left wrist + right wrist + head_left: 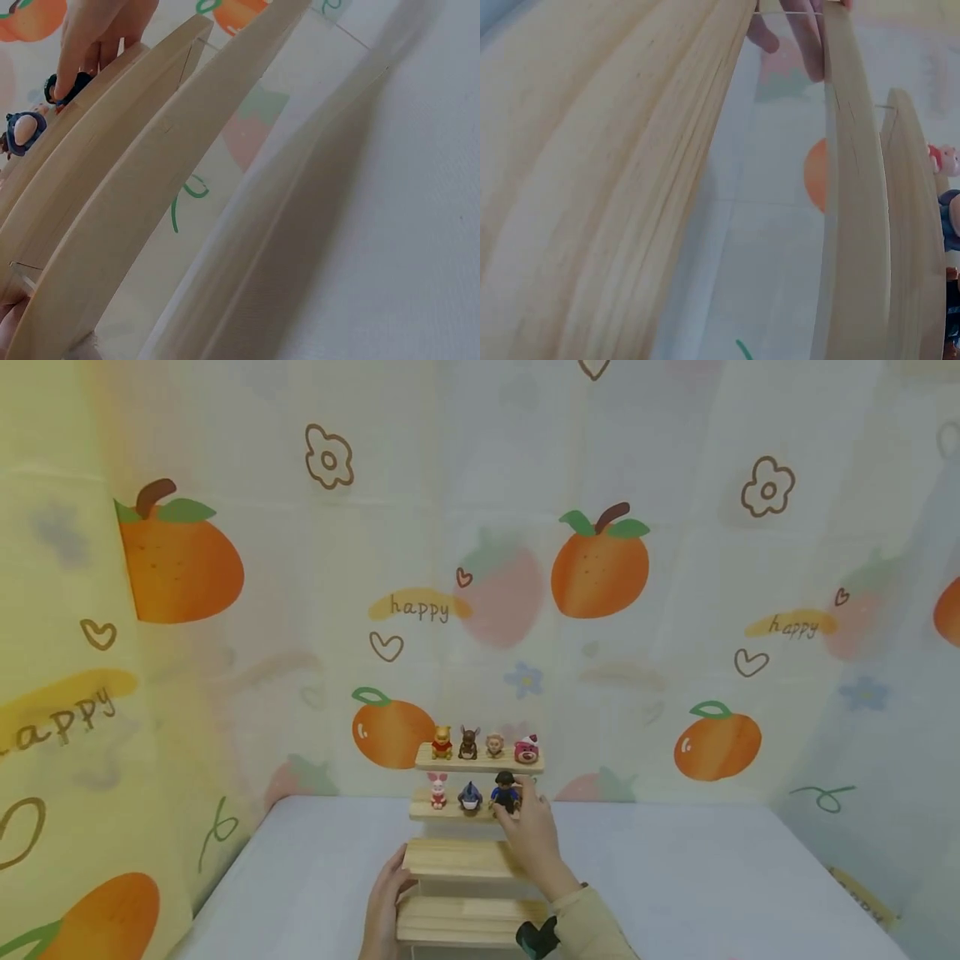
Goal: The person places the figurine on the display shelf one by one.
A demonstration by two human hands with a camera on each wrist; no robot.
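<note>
A tiered wooden display shelf (457,858) stands on the white table. At its left end my left hand (384,897) grips a middle board, fingers reaching beneath it in the right wrist view. My right hand (536,835) pinches a small figurine (505,792) with a dark hat and blue sleeves at the right of the second board from the top. Beside it on that board are a blue-grey donkey figurine (470,797) and a pink piglet figurine (437,792). In the left wrist view, the right hand's fingers (71,64) touch the dark-hatted figurine from above.
On the top board stand a yellow bear figurine (442,743), a brown long-eared figurine (468,744), a pale round-faced figurine (494,744) and a pink bear figurine (527,749). White table surface (690,877) extends on both sides. Behind hangs a fruit-printed curtain (495,460).
</note>
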